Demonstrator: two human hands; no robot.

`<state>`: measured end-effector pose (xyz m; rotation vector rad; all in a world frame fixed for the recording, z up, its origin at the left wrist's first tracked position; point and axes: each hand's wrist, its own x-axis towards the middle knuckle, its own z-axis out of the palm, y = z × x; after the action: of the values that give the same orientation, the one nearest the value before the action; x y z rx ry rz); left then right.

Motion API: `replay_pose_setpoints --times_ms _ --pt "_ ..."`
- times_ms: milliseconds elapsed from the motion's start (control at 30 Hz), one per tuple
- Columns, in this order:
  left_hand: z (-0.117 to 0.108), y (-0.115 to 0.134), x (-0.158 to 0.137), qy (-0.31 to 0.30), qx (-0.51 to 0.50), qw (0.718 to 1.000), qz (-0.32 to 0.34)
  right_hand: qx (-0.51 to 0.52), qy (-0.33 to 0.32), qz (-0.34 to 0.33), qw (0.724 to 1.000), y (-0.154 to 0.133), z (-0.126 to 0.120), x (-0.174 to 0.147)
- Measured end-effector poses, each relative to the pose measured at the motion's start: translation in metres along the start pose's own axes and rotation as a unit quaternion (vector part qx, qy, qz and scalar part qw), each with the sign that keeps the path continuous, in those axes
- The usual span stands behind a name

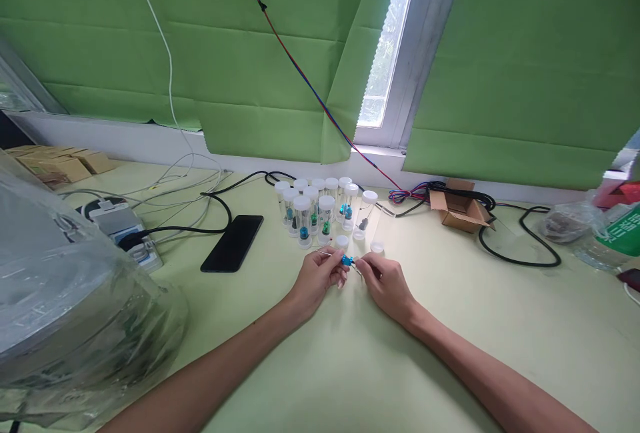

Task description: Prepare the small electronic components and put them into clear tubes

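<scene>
My left hand (316, 277) is closed in a pinch on a small blue part (347, 260), with a thin wire-like piece sticking out to the left. My right hand (387, 281) is also closed, its fingertips at the blue part's right side on a slim, dark-and-metallic piece too small to name. Just beyond the hands stand several clear tubes with white caps (302, 219), holding small blue, green or grey parts. A white cap (377, 246) lies beside my right hand, and another white cap (342, 241) is just behind the blue part.
A black phone (232, 243) lies to the left, near a power strip (125, 229) with cables. Clear plastic wrapping (80, 299) bulks at the far left. An open cardboard box (459, 209), a black cable (520, 258) and a bottle with a green label (607, 239) are on the right.
</scene>
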<state>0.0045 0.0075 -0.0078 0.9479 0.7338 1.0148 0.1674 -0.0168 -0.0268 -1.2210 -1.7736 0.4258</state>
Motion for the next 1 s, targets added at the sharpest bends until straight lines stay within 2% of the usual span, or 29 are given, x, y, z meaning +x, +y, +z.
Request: replay_pose_setpoints --times_ms 267,433,833,1000 --pt "0.0010 0.0021 0.0010 0.022 -0.033 0.999 -0.022 0.017 0.016 0.025 0.999 -0.0033 -0.0012 -0.0002" --pt "0.0009 0.0022 0.0023 0.033 -0.047 0.998 -0.021 0.042 0.017 0.000 0.999 -0.0064 -0.0018 -0.0008" --pt "-0.0014 0.0005 0.0017 0.010 -0.019 1.000 -0.009 0.030 -0.008 0.010 0.999 -0.0026 -0.0003 -0.0002" --pt "0.0002 0.0018 0.0008 0.007 -0.019 1.000 -0.014 0.010 0.002 0.014 1.000 -0.0038 -0.0010 0.0006"
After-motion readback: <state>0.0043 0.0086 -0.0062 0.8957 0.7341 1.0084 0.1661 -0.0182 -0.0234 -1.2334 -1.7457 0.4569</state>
